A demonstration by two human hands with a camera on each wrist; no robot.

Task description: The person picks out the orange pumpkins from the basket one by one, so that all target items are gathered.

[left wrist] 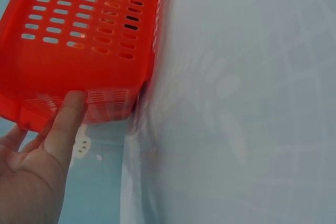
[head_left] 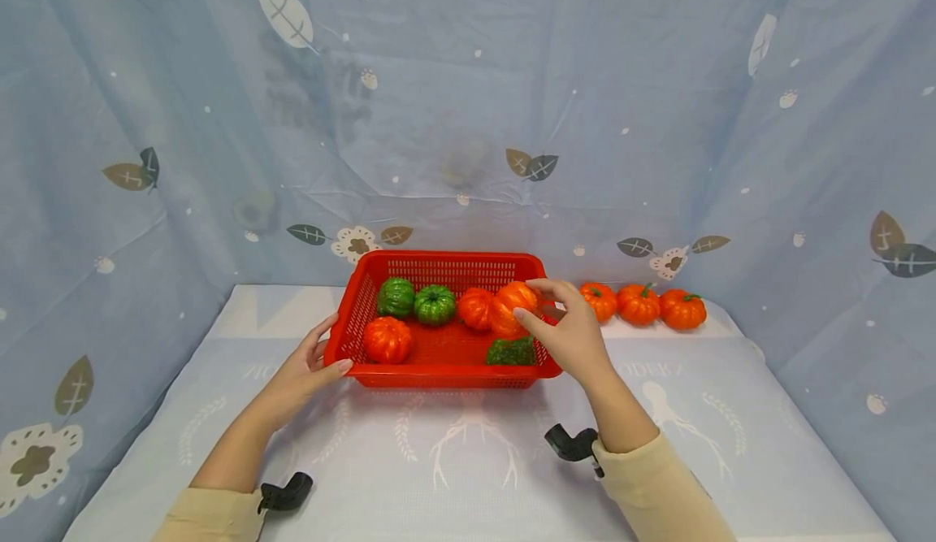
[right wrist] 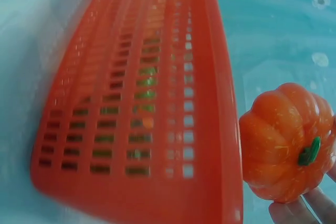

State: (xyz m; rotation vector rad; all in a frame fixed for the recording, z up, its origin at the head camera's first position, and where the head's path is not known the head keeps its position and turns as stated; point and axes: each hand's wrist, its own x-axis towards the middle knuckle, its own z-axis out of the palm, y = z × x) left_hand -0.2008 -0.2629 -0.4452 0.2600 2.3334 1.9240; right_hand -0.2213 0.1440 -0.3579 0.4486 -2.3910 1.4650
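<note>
A red plastic basket (head_left: 448, 376) stands on the table, with red-orange and green pumpkins inside. My left hand (head_left: 305, 371) holds its near left corner, thumb on the front and fingers along the left side; the left wrist view shows this hand (left wrist: 44, 166) against the slotted wall. My right hand (head_left: 570, 327) grips an orange pumpkin (head_left: 509, 308) over the basket's right part. In the right wrist view, fingertips (right wrist: 291, 213) touch the same pumpkin (right wrist: 278, 140), its green stem showing, beside the basket rim (right wrist: 223, 103).
Several orange pumpkins (head_left: 639, 305) sit in a row right of the basket at the table's back. Inside the basket are a red-orange pumpkin (head_left: 387, 340), green pumpkins (head_left: 435, 305) and a dark green bumpy one (head_left: 510, 352). A patterned blue curtain (head_left: 453, 119) hangs behind.
</note>
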